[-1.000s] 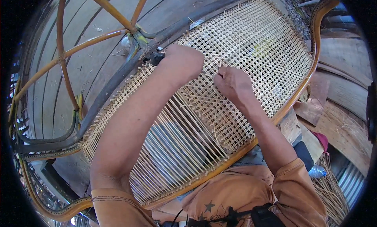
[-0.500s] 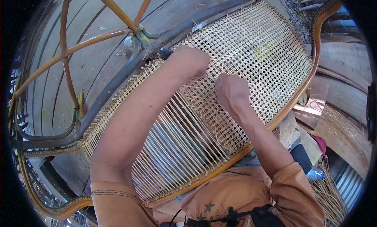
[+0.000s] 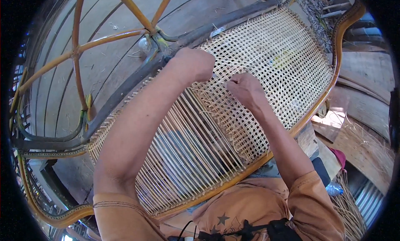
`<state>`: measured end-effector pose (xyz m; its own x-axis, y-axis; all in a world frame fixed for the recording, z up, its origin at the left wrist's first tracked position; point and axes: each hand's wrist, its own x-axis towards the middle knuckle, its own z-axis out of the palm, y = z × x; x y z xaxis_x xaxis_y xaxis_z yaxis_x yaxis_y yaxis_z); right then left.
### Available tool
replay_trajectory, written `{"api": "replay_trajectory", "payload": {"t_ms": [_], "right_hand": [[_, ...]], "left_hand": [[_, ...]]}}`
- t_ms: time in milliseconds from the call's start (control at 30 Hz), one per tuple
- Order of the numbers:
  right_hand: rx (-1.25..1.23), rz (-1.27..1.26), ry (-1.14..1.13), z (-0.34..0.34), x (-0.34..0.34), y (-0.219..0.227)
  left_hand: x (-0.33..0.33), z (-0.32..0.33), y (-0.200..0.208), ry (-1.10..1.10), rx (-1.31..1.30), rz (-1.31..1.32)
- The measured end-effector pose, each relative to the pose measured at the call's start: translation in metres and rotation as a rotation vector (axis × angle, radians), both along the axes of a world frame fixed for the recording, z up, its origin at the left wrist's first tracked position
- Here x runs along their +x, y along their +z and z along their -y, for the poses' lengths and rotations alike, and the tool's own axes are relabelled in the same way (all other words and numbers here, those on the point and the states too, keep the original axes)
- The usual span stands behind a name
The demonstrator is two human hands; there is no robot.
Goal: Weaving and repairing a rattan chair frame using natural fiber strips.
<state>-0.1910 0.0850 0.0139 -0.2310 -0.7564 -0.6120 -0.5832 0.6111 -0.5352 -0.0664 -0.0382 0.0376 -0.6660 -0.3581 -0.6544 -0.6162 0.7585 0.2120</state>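
Before me lies a woven cane panel [image 3: 266,53], laced into a curved rattan frame [image 3: 291,130]. Its right part is an open lattice; the left part has only parallel cane strands [image 3: 183,153] running one way. My left hand [image 3: 195,65] is closed over the far edge of the weave, its fingertips turned down and hidden. Just right of it my right hand [image 3: 246,90] is closed in a pinch above the lattice, thumb against forefinger. Whatever either hand grips is too small or too hidden to name. A loose strand curves beside the right knuckles.
A dark wrapped rail [image 3: 112,101] borders the panel's far side, with crossing rattan poles [image 3: 75,53] beyond it. Wooden boards [image 3: 362,70] lie at right, near a bundle of cane strips [image 3: 343,199] and a clear plastic bottle [image 3: 334,188].
The view has shifted slightly, so the panel sits a little further right and lower. Both hands have moved slightly left and away from me over the weave, staying closed.
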Motion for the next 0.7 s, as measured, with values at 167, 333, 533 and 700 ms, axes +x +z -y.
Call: {"api": "replay_trajectory", "payload": {"t_ms": [167, 333, 533, 700], "right_hand": [[0.013, -0.124, 0.087, 0.000, -0.003, -0.008], [0.075, -0.287, 0.183, 0.002, 0.009, -0.009], [0.106, -0.504, 0.296, 0.006, 0.025, -0.002], [0.112, -0.471, 0.365, 0.009, 0.017, 0.003]], "left_hand": [[-0.016, -0.009, -0.006, -0.061, -0.026, 0.029], [-0.028, -0.019, -0.009, -0.169, -0.030, -0.068], [-0.012, -0.006, -0.024, -0.044, 0.085, -0.084], [-0.014, -0.006, -0.028, 0.017, 0.043, -0.071]]}}
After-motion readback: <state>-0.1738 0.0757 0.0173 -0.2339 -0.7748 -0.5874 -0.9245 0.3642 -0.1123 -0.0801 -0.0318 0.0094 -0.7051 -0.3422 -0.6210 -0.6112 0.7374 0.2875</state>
